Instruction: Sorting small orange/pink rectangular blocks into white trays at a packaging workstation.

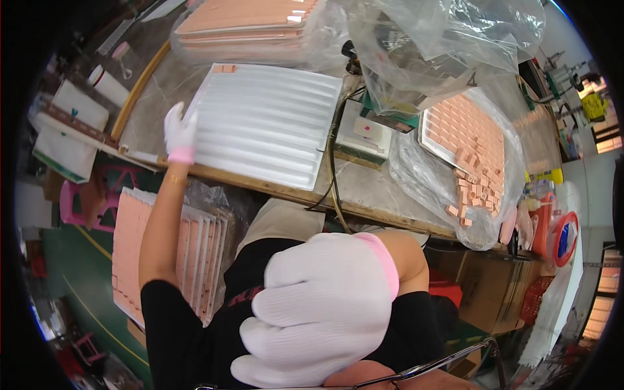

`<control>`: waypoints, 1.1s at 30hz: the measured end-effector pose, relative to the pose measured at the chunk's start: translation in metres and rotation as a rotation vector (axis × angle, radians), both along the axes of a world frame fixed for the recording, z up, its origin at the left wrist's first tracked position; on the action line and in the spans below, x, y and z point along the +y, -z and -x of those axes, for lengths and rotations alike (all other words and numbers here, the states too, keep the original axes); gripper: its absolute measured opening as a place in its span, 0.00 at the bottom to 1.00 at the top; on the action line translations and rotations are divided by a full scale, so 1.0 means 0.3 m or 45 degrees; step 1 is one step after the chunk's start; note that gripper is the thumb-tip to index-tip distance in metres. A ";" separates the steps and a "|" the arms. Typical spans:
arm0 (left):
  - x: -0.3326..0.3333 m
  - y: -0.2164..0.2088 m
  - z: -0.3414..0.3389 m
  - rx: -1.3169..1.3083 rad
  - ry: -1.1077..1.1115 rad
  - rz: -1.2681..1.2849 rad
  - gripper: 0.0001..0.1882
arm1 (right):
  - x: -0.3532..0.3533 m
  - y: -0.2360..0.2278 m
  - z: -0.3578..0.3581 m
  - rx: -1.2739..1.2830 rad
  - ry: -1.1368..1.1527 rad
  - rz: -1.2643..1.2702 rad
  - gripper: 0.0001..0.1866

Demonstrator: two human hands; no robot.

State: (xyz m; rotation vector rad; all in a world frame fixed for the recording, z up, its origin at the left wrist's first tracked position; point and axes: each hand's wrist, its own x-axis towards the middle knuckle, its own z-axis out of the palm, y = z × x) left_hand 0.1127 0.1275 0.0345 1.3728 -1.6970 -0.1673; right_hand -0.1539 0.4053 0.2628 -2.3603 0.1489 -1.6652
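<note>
My left hand (180, 134), in a white knit glove with a pink cuff, is at the left edge of a white ribbed tray (266, 123). Its fingers are apart and nothing shows in them; whether it touches the tray I cannot tell. A few small pink-orange blocks (224, 68) sit in the tray's far left corner. Raised close to the camera, my right hand (318, 305) wears the same kind of glove. Its back faces up and its fingers stretch leftward, slightly apart, near the glasses (442, 365). The palm side is hidden.
Pink-filled trays (250, 16) are stacked at the back. To the right, loose blocks (478, 188) lie on another filled tray (461, 123) over clear plastic. A small scale-like device (364, 133) and black cable stand between. More trays (133, 253) lean below the table's left side.
</note>
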 end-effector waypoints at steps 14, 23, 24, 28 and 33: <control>-0.658 0.123 0.440 -0.803 -0.176 -0.419 0.36 | 0.256 0.435 0.739 0.173 1.925 -0.793 0.10; -0.785 0.153 0.383 -0.501 -0.115 -0.625 0.37 | 0.662 0.643 1.375 -0.216 2.767 -1.185 0.14; -0.800 0.160 0.380 -0.475 -0.116 -0.646 0.37 | 0.661 0.656 1.425 -0.209 2.742 -1.234 0.14; -0.851 0.299 0.305 -0.500 -0.217 -0.004 0.39 | 0.525 0.634 1.472 -0.047 2.441 -1.660 0.21; -0.972 0.359 0.299 -0.510 -0.153 -0.167 0.36 | 0.500 0.747 1.625 -0.166 2.716 -1.738 0.25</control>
